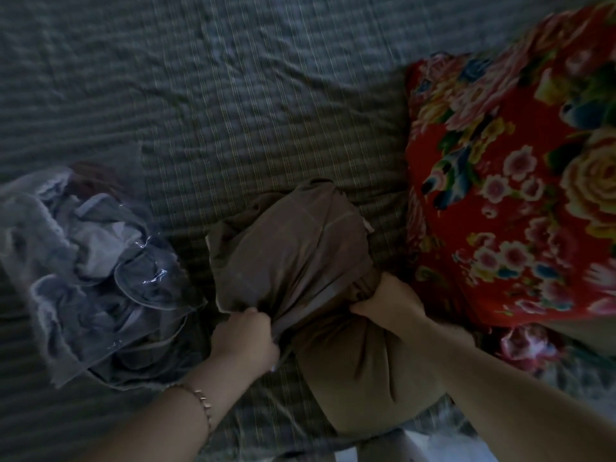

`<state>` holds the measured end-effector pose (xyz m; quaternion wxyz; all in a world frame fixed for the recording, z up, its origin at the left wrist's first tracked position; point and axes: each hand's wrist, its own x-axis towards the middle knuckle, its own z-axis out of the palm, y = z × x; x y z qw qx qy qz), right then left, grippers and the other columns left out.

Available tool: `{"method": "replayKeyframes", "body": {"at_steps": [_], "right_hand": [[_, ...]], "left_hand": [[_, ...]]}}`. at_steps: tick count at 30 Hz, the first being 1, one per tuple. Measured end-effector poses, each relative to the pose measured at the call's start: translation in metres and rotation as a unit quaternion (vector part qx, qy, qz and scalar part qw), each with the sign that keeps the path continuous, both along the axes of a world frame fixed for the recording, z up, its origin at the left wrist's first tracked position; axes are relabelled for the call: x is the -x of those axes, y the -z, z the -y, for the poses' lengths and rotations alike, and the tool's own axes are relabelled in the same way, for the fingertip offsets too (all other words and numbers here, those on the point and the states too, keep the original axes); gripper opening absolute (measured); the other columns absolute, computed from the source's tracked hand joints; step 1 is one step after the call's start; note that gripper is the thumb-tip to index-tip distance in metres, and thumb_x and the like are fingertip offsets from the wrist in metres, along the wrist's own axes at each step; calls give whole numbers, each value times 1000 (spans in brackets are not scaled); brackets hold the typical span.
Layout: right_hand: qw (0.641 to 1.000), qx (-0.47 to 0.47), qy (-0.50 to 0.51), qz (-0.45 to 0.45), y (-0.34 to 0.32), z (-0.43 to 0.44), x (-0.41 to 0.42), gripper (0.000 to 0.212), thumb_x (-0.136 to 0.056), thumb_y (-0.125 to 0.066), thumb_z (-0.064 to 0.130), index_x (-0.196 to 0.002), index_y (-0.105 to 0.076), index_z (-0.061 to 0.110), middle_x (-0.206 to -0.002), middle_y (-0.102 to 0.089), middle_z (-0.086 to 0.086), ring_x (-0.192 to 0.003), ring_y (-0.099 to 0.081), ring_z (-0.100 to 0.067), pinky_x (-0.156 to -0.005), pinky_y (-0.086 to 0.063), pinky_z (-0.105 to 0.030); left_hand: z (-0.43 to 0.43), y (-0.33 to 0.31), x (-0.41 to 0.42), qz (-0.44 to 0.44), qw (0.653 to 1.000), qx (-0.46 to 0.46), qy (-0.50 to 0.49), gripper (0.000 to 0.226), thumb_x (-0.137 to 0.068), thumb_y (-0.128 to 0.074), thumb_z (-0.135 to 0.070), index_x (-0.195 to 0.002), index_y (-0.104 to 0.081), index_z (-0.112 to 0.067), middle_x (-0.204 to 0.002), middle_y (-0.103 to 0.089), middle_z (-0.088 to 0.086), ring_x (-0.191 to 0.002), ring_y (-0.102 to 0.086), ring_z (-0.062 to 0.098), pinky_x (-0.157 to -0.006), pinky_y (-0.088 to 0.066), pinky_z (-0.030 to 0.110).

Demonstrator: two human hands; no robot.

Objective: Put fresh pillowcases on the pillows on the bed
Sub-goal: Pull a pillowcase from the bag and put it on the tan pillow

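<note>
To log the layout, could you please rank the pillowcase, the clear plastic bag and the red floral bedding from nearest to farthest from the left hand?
In the head view:
1. pillowcase: gripped by the left hand itself.
2. clear plastic bag: just to its left.
3. red floral bedding: far right, past the right hand.
</note>
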<state>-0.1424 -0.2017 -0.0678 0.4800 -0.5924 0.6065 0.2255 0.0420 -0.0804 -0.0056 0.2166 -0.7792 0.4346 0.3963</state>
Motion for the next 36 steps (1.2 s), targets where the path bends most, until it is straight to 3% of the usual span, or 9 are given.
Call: {"method": "replayKeyframes", "body": {"at_steps": [5,8,10,12,15,20,24,30,36], "right_hand": [[994,96,-32,29,-62,-35,6,33,-66,-73,37,-86,-48,28,-81,-60,9,-73,-58,-14,-62,-50,-27],[980,174,-99,13,-107,-36,10,44,-70,-68,38,-107,-47,24,-88,-63,5,-75,-60,-16,-64,-50,-27],[963,228,-143,-6,-137,-28,14,94,-72,-67,41,-145,-11,21,-78,-55,9,-62,-53,-11,-52,-44,-24],[942,282,-183,-20,-167,-21,19,124,-75,-65,44,-129,44,23,-64,-41,12,-48,-42,-5,-40,-32,-19],[922,315,-224,-12,-198,-8,24,121,-80,-61,39,-106,56,21,-61,-37,12,-45,-39,-5,-36,-24,-19],[934,298,-155,123,-224,15,38,94,-81,-58,30,-142,13,31,-89,-63,-2,-73,-60,-22,-63,-49,-36],[934,319,-37,157,-226,26,49,52,-66,-69,39,-115,-58,28,-80,-63,11,-83,-62,-25,-64,-45,-29],[954,212,112,182,-206,24,39,37,-61,-75,23,-90,-53,27,-79,-56,17,-73,-53,-7,-54,-37,-18],[914,89,335,213,-195,15,38,39,-64,-74,0,-78,-56,30,-79,-63,5,-70,-61,-15,-48,-47,-22]], "left_hand": [[43,-40,20,61,943,311,99,64,-66,-75,-30,-120,-45,-14,-119,-50,12,-98,-58,29,-69,-49,32],[74,-65,36,6,895,408,179,77,-63,-78,-29,-130,-46,-10,-116,-55,13,-94,-61,30,-60,-51,32],[91,-83,43,-30,891,411,189,54,-78,-66,-23,-128,-50,-13,-111,-56,8,-90,-60,28,-57,-46,31],[100,-102,45,-42,896,425,119,26,-88,-52,-19,-113,-60,-14,-102,-55,4,-85,-59,24,-60,-43,30],[101,-129,56,-125,862,491,26,18,-88,-48,-11,-91,-66,-9,-86,-50,-3,-79,-55,18,-62,-34,20],[70,-163,105,-362,777,514,38,13,-82,-47,-9,-79,-60,-8,-81,-51,-6,-78,-50,3,-70,-40,11],[16,-118,86,-137,836,517,118,34,-75,-67,-15,-107,-61,-7,-98,-60,12,-85,-60,27,-71,-54,32],[-3,-83,71,4,870,492,36,69,-72,-55,-53,-124,-39,-10,-120,-44,19,-109,-40,35,-92,-41,46],[-1,-60,50,-78,889,384,-236,77,-87,-61,-32,-145,-16,-8,-148,-17,16,-130,-32,33,-96,-39,37]]}}
